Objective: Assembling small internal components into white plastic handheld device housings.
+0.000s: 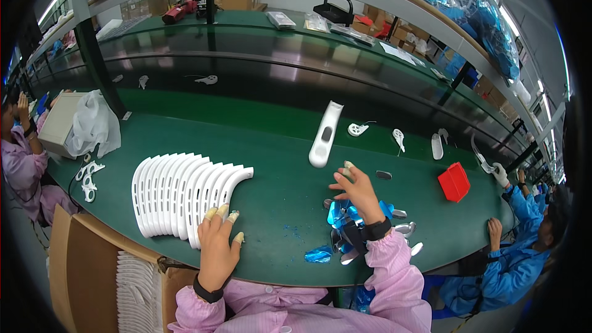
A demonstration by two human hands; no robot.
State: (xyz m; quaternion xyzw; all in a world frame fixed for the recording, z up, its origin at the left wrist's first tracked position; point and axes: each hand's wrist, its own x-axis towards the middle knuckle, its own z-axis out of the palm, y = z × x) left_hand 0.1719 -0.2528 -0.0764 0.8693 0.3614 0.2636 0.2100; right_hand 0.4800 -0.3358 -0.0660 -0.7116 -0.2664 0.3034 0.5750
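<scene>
A row of white curved plastic covers (179, 194), each with slots, stands packed side by side on the green table. My left hand (217, 250) reaches to the near right end of that row, its fingers apart with pale finger cots on the tips. Whether they touch the last cover I cannot tell. My right hand (361, 196) is over the table, fingers spread, holding nothing I can see. Beyond it lies a single white cover (325, 135) with a dark oval in it. Below my right hand is a pile of small oval pieces and blue film (345, 219), partly hidden by my wrist.
An open carton (80, 265) of white parts stands at the lower left. A red bin (454, 182) sits to the right, near a co-worker in blue (499, 271). White parts (357, 129) with wires lie along the far side. Another person in pink (28, 166) sits at the left.
</scene>
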